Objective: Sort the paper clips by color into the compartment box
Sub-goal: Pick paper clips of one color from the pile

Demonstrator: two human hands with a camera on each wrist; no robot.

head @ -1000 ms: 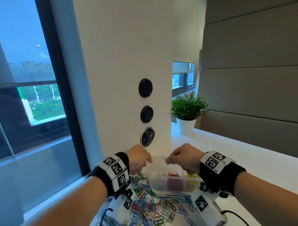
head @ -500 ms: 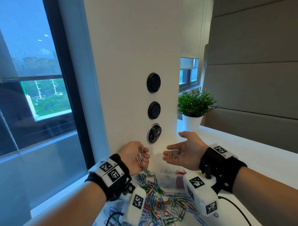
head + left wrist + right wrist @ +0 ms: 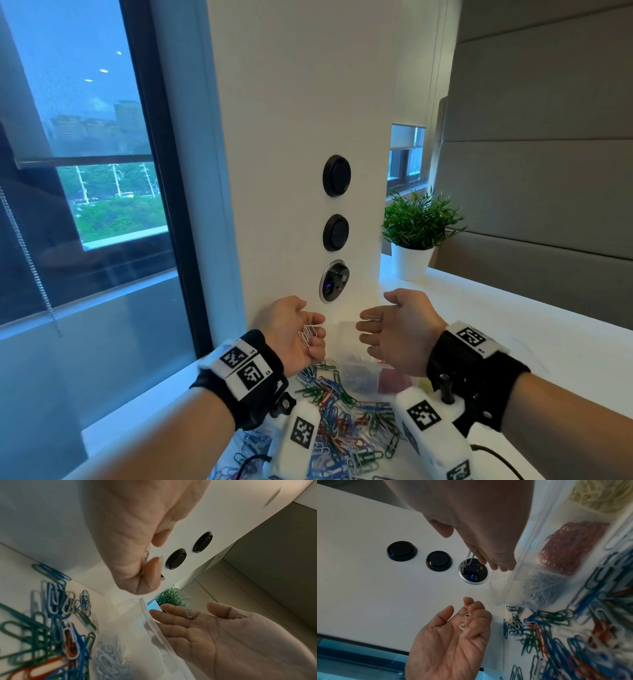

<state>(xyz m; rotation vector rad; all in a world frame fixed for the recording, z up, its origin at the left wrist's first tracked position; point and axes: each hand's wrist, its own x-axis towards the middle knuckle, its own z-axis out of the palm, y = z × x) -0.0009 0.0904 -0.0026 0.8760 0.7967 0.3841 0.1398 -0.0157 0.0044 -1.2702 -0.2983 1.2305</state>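
White paper clips (image 3: 309, 335) lie bunched in my left hand (image 3: 295, 331), whose fingers curl loosely round them, palm turned inward. A single pale clip (image 3: 372, 317) rests across the fingers of my right hand (image 3: 400, 330), which is spread almost flat and grips nothing. Both hands hang above the compartment box (image 3: 359, 371), which sits on the white counter (image 3: 531, 342) at 12 o'clock from the loose multicolour pile (image 3: 346, 418). The right wrist view shows white, red and yellow cells already stocked. I judge the step in hand to be gathering white clips for deposit. The next move calls for lowering both hands over the white cell (image 3: 537, 588), at 9 o'clock from the red one, and tipping the clips in without scatter. Green and blue clips remain unsorted. At 1 o'clock from the box stands a potted plant (image 3: 419, 226).
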